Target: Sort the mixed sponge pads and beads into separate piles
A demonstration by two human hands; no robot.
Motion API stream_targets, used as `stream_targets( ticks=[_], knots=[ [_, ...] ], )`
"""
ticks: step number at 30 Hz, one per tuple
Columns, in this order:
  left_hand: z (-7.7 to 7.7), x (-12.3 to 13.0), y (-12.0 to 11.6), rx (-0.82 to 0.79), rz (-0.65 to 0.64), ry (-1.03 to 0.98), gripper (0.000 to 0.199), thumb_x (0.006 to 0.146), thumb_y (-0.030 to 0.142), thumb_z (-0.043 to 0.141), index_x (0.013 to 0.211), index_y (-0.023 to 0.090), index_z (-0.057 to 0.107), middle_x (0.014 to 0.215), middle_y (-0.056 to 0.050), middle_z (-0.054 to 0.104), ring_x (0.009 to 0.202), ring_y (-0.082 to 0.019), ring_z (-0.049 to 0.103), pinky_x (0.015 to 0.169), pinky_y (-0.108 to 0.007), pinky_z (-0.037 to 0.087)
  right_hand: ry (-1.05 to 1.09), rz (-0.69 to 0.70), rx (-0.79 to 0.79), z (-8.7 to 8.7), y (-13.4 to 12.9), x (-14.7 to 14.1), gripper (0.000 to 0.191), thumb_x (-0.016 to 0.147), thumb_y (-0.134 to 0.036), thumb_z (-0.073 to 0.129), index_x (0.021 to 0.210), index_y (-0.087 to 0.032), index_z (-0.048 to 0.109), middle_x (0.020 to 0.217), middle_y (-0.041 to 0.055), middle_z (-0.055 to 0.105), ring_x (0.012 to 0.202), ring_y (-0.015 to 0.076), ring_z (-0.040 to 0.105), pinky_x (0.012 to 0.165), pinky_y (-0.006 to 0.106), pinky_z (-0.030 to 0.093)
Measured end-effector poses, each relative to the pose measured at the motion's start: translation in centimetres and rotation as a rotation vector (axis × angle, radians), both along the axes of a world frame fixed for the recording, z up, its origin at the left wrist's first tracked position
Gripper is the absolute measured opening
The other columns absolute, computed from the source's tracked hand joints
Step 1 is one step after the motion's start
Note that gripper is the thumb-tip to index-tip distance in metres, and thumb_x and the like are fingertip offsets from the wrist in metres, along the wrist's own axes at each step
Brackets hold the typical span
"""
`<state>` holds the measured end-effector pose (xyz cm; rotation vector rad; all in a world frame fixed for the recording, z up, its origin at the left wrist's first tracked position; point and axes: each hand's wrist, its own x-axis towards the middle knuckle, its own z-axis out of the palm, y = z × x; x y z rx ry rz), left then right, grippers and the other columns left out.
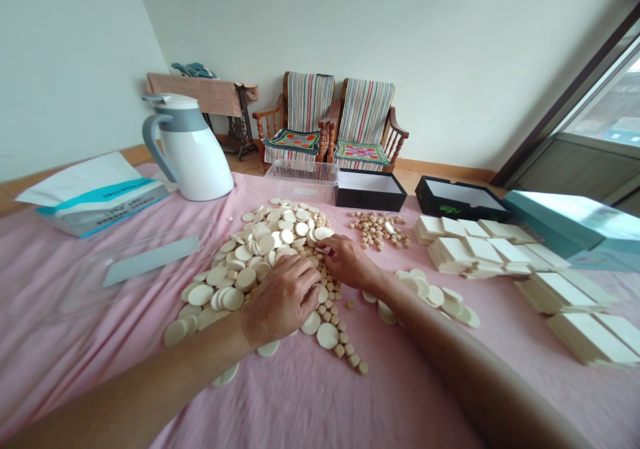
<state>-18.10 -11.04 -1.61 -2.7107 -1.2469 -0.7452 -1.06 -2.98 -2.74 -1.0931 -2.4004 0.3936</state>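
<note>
A mixed heap of round wooden discs (pixel 245 279) and small wooden cubes (pixel 327 316) covers the middle of the table. Over its front right part lies my left hand (pixel 283 296), its fingers curled down together among the pieces; whatever they hold is hidden. My right hand (pixel 353 261) reaches into the heap's right side with thumb and fingers closed together. I cannot make out what is between its fingertips. Just beyond them rests a pale disc (pixel 324 234). Under and beside my right forearm is a smaller group of discs (pixel 435 296).
A separate pile of cubes (pixel 380 228) lies behind my right hand. Stacked rectangular wooden pieces (pixel 470 249) stand at right, near a light-blue box (pixel 575 226). Behind are black trays (pixel 371 190) and a clear plastic container (pixel 303 177). A white jug (pixel 195 156) stands back left on the pink cloth (pixel 300 409).
</note>
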Motion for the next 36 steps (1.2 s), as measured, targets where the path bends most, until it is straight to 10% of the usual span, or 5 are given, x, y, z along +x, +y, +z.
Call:
stream_targets(
  ticks=[9,16,24,36],
  knots=[
    [0.3,0.0,-0.1,-0.010,-0.021,-0.044,0.015,0.088,0.015,0.048,0.089,0.017,0.063,0.087,-0.006,0.058,0.089,-0.021,0.054,0.085,-0.038,0.045,0.090,-0.144,-0.001,3.3,0.8,2.8,0.023,0.084,-0.013,0.047,0.090,-0.016,0.070,0.083,0.0038,0.069,0.070,0.0127,0.057,0.068,0.024,0.041],
    [0.3,-0.1,0.0,-0.037,-0.023,-0.036,0.015,0.087,0.014,0.048,0.088,0.018,0.062,0.086,-0.005,0.058,0.088,-0.021,0.053,0.085,-0.038,0.043,-0.282,0.199,-0.451,7.8,0.9,9.8,0.023,0.079,-0.019,0.051,0.081,-0.019,0.074,0.075,0.0001,0.071,0.068,0.0131,0.060,0.064,0.023,0.044],
    [0.1,-0.1,0.0,-0.051,-0.021,-0.028,0.016,0.088,0.014,0.047,0.091,0.017,0.062,0.088,-0.006,0.058,0.090,-0.022,0.051,0.087,-0.040,0.042,-0.317,-0.486,0.042,4.4,4.0,11.5,0.027,0.079,-0.016,0.051,0.097,-0.014,0.070,0.090,0.0104,0.071,0.082,0.0204,0.062,0.072,0.028,0.041],
    [0.1,-0.1,0.0,-0.063,-0.016,-0.024,0.014,0.088,0.014,0.048,0.091,0.017,0.062,0.090,-0.006,0.058,0.091,-0.022,0.051,0.088,-0.040,0.041,-0.385,-0.556,0.100,0.5,5.6,11.7,0.027,0.083,-0.018,0.050,0.103,-0.015,0.068,0.099,0.0129,0.069,0.094,0.0236,0.061,0.077,0.028,0.040]
  ],
)
